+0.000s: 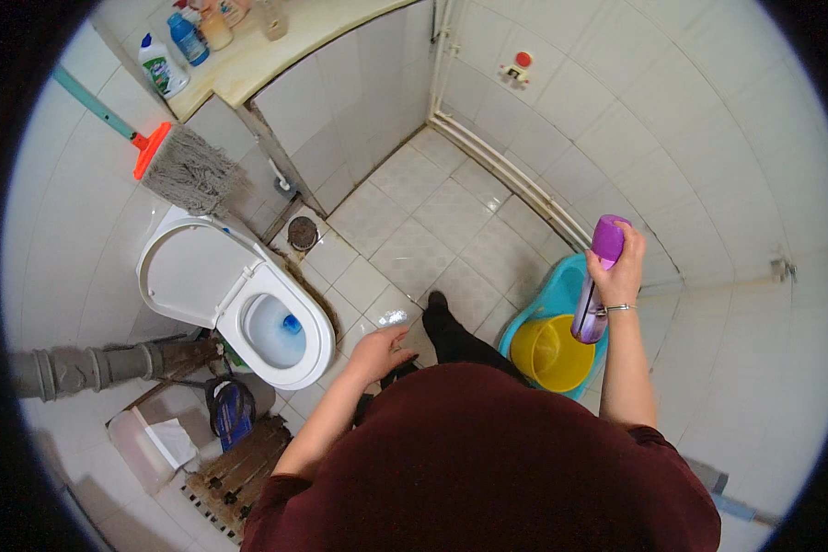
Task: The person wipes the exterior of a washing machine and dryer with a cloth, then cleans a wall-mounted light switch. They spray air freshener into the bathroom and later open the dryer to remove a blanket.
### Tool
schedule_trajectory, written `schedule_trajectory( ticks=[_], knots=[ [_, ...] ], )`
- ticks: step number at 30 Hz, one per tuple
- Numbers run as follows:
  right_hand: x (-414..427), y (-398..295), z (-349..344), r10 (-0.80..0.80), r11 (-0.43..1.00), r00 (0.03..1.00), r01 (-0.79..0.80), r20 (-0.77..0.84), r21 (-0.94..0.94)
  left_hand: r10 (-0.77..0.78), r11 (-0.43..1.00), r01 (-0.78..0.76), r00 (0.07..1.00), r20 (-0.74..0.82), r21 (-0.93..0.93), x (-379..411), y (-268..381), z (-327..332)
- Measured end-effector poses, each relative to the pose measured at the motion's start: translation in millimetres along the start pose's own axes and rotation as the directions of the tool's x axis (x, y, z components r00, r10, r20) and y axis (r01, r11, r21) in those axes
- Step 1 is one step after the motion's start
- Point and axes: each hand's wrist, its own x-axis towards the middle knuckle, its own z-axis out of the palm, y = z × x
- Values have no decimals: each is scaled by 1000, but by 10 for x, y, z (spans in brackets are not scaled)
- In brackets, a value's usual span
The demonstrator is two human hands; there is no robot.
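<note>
In my right hand (618,265) is a purple-capped spray can (590,303), gripped near its cap and held above a turquoise plastic tub (564,277). A yellow bucket (553,353) stands in that tub, just below and left of the can. My left hand (381,353) hangs over the tiled floor with its fingers apart and nothing in them. To its left is a white toilet (321,345) with its lid (190,272) raised; something blue lies in the bowl.
A grey string mop (196,172) leans behind the toilet. Cleaning bottles (188,40) stand on the ledge (238,79). A floor drain (303,233) lies near the toilet. Pipes (510,169) run along the right wall. A brown slatted board (245,472) and a plastic bin (141,448) are at lower left.
</note>
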Motion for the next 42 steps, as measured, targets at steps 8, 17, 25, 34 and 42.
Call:
schedule_trajectory(
  ticks=[8,17,25,34,42],
  knots=[
    [-810,321,-610,234,962,967,-246,-103,-117,44,999,-43,993,-113,18,-494,159,340],
    [-1301,668,-1182,164,986,955,-154,-245,62,-7,1000,6,976,-216,-3,-1206,421,1338],
    [-1516,567,-1318,61,941,975,15,-212,339,-106,994,98,974,-201,-50,-2049,872,2297],
    [-1605,-60,-1288,-100,868,971,192,-218,459,-236,970,243,901,-363,-27,-2698,803,2528],
    [-1509,-673,-1324,-98,822,959,229,-266,521,-271,962,260,851,-449,-88,-3175,577,2556]
  ],
)
